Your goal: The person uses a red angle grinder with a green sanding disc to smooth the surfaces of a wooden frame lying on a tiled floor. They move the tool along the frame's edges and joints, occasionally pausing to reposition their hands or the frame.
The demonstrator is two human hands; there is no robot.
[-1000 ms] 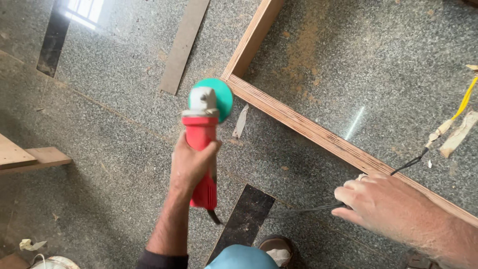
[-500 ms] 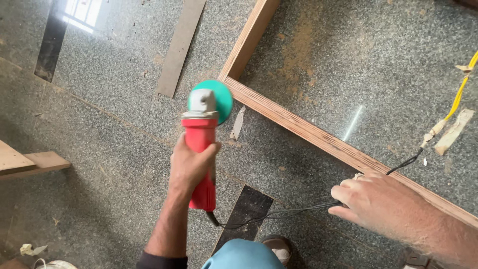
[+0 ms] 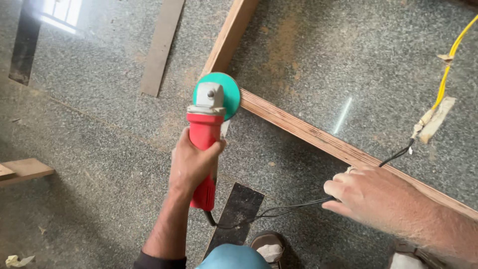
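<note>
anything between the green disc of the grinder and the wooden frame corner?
Nothing visible. The left hand grips the red angle grinder, and its green disc sits right at the wooden frame corner. The black cord trails behind, toward the right hand resting on the frame.

Gripping angle grinder (image 3: 205,149) w/ smooth red plastic body, dull grey metal head, matt green disc (image 3: 230,89). Wood frame (image 3: 318,137) is showing rough layered ply edge. Speckled stone floor (image 3: 99,149) is shining glossy, w/ sawdust.
</note>
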